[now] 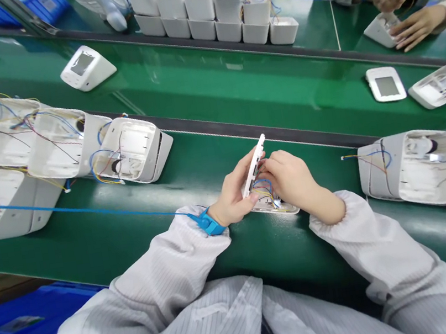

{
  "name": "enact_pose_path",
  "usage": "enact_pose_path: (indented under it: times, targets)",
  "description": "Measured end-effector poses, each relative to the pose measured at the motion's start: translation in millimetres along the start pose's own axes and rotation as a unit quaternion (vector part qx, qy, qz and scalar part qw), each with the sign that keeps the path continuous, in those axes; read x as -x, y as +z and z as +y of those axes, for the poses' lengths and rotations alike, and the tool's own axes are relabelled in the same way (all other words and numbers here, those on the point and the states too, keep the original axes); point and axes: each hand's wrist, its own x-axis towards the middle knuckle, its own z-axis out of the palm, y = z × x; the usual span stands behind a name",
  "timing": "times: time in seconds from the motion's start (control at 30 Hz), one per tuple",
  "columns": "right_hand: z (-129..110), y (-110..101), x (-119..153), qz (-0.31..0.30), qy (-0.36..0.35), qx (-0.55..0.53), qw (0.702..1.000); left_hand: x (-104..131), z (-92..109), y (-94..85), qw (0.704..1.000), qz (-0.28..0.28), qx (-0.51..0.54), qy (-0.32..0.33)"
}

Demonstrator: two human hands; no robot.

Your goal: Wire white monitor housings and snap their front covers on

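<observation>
My left hand (232,194) grips a white front panel (255,166) by its edge, tilted nearly upright with its inner side facing right. Thumb and fingers of my right hand (293,178) are pinched together close behind that panel. Thin coloured wires (268,196) run up toward these fingertips, whose exact hold is partly hidden. Below both hands a white plastic housing (286,209) lies open side up on the green bench, largely covered by my right hand. A blue wrist strap (210,222) with a cord circles my left wrist.
Open white housings with loose wires stand at left (130,147) and right (421,160). On the green belt ahead lie an assembled device (85,68), a screen panel (385,84) and an open housing (441,86). Across it, a co-worker's hands (420,26) work near stacked housings (202,30).
</observation>
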Motion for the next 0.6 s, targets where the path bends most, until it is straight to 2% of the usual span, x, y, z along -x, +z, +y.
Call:
enact_pose_path:
  times: [0.2,0.37,0.47,0.53,0.6]
  targets:
    - [-2,3,0,-0.015,0.010,0.007,1.000,-4,3,-1.1,1.000,-0.022,-0.016,-0.004]
    - [5,-16,-3,-0.029,0.032,-0.120,0.992,1,-3,-0.6,0.998,0.035,0.043,-0.023]
    - [8,-38,-5,-0.100,0.050,-0.246,0.963,2,-3,0.9,0.997,0.043,0.059,-0.030]
    - [7,-50,-6,-0.163,0.024,-0.300,0.940,2,-2,1.5,0.997,0.035,0.065,-0.037]
    - [4,-56,-6,-0.194,-0.004,-0.313,0.930,2,-1,1.7,0.996,0.032,0.067,-0.040]
